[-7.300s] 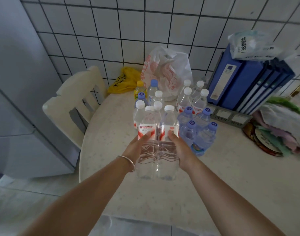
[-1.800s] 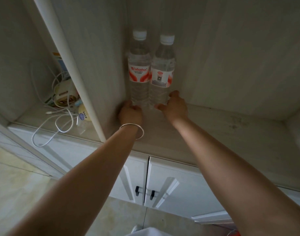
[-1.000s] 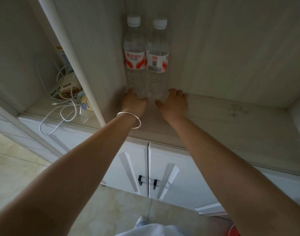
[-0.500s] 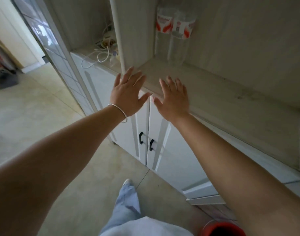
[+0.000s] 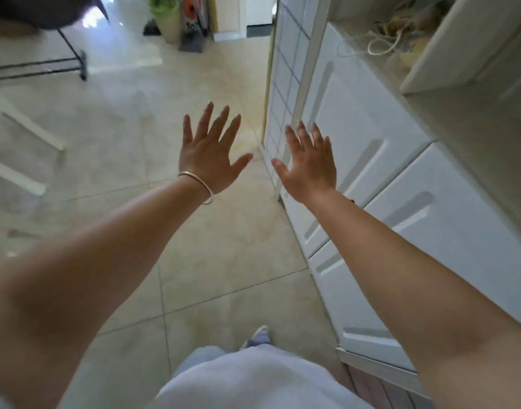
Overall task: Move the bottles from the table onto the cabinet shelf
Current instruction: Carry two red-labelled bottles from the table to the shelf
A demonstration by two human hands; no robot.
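Left hand point(image 5: 207, 156), right hand point(image 5: 311, 166): both spread, empty, now clear of the cabinet point(image 5: 380, 160). Two bottles left on its shelf, out of view; remainder presumably on the table, unseen.

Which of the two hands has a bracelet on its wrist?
The left hand: a thin metal bangle circles its wrist. The right hand has a bare wrist. Both are open and empty.
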